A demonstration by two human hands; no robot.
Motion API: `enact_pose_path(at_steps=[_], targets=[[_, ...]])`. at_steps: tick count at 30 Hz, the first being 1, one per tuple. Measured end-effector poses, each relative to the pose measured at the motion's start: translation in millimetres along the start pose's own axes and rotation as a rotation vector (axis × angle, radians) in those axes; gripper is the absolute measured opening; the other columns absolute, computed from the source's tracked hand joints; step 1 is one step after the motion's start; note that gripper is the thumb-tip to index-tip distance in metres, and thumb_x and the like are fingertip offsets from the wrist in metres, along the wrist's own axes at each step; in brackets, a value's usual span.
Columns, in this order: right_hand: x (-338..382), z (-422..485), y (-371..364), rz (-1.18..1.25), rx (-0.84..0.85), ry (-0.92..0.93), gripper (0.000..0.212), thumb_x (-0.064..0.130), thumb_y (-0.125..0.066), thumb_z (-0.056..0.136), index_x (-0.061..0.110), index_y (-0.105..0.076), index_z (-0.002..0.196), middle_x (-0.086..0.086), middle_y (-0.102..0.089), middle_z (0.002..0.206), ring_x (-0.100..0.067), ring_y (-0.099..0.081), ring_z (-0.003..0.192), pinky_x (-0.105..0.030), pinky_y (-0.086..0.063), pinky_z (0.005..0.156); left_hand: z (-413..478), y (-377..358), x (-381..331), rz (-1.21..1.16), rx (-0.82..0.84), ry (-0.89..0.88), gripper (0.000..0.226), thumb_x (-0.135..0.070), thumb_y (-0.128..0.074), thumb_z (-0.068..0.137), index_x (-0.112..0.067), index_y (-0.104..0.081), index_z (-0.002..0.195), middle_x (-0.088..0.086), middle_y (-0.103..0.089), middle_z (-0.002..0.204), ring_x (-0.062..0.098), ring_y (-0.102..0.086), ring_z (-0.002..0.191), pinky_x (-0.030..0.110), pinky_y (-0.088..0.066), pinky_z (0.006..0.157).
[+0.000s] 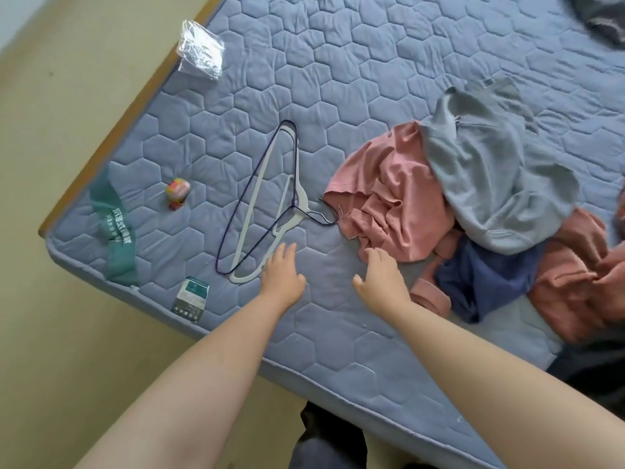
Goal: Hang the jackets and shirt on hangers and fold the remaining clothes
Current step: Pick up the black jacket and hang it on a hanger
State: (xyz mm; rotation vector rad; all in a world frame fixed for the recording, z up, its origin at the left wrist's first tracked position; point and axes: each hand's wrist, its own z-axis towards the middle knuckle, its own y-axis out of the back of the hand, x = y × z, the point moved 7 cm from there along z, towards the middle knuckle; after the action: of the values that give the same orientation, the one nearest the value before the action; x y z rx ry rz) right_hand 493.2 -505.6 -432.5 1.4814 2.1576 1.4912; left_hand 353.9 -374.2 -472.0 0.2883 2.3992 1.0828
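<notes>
1. On the bed [372,79], we have a white plastic hanger [301,199] and a dark wire hanger [236,221] overlapping. Their hooks point at the clothes pile, likely staged within reach for hanging.
2. In the pile, unsorted, a grey garment [490,170] is draped over a pink garment [389,191]. A blue garment [480,279] sits below them. Nothing is hung or folded yet.
3. The left hand [282,275] has its fingers straight, tips at the lower end of the white hanger. It is touching or just beside it, with no grip.
4. The right hand [380,279] is relaxed and flat, fingertips on the pink garment's near edge, holding nothing.
5. Our read is that one hand goes for a hanger and the other for a garment.
</notes>
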Motion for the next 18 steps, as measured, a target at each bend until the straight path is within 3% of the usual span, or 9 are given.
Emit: enact_pose_path(at_steps=[8,11,13,15,18], targets=[[24.8,39.7,-57.9,0.050,0.086,-0.070,0.057,0.022,-0.051,0.092,0.007,-0.031,0.143,-0.011,-0.033,0.145,-0.027,-0.032,0.132,-0.038,-0.033,0.105,62.8,8.5,78.0,0.082,-0.102,0.195,0.070,-0.018,-0.051,0.092,-0.012,-0.014,0.151,0.008,-0.016,0.157,0.026,-0.018,0.143,0.040,-0.023,0.114],[26.2,49.4,-72.6,0.119,0.091,-0.108,0.055,0.019,-0.051,0.092,0.006,-0.033,0.141,-0.013,-0.036,0.142,-0.028,-0.033,0.132,-0.036,-0.031,0.105,80.2,13.8,90.0,0.136,-0.147,0.238,0.046,-0.011,-0.046,0.094,-0.010,-0.039,0.139,0.011,-0.042,0.141,0.028,-0.036,0.132,0.041,-0.034,0.103],[23.6,53.5,-78.5,0.172,0.089,-0.135,0.054,0.017,-0.052,0.091,0.006,-0.035,0.141,-0.014,-0.038,0.141,-0.028,-0.034,0.132,-0.035,-0.031,0.106,85.9,17.4,87.8,0.196,-0.211,0.184,0.028,-0.008,-0.044,0.095,-0.010,-0.055,0.120,0.012,-0.057,0.123,0.030,-0.049,0.117,0.038,-0.038,0.093],[19.9,56.8,-74.5,0.230,0.037,-0.148,0.050,0.015,-0.051,0.090,0.006,-0.039,0.138,-0.013,-0.041,0.139,-0.027,-0.037,0.131,-0.034,-0.031,0.106,81.3,16.4,77.2,0.170,-0.290,0.071,0.019,-0.008,-0.046,0.095,-0.007,-0.061,0.107,0.013,-0.063,0.109,0.034,-0.057,0.102,0.037,-0.038,0.078],[11.2,59.7,-50.6,0.330,-0.154,-0.185,0.039,0.010,-0.050,0.090,0.004,-0.050,0.128,-0.013,-0.052,0.129,-0.027,-0.046,0.122,-0.032,-0.034,0.101,60.0,5.3,48.1,0.008,-0.341,-0.076,0.021,-0.013,-0.046,0.097,-0.003,-0.063,0.103,0.016,-0.064,0.100,0.039,-0.060,0.091,0.038,-0.037,0.068]])
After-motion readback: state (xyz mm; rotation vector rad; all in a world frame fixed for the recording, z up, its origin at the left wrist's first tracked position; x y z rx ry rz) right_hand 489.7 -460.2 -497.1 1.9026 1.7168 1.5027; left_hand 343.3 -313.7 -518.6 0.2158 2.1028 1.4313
